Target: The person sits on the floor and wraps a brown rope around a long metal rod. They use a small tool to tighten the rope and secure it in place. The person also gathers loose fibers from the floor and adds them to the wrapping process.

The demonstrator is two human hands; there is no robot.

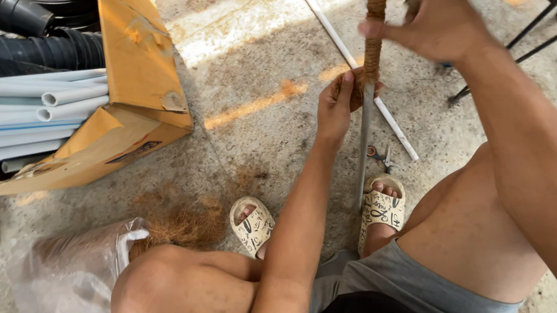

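Note:
A grey pipe (364,161) stands upright between my feet, its upper part wrapped in brown coir rope (374,8). My left hand (336,105) presses a tuft of brown fibre against the pipe at the wrapping's lower end. Higher up, my right hand (436,19) pinches the wrapped section with thumb and fingers. Small scissors (382,157) lie on the concrete beside my right sandal.
A cardboard box (139,74) of white pipes (25,110) and black corrugated hose lies at the left. A clear plastic bag (68,285) and loose brown fibre (178,222) sit by my left knee. Another white pipe (342,43) lies on the floor; black metal legs (538,5) stand at the right.

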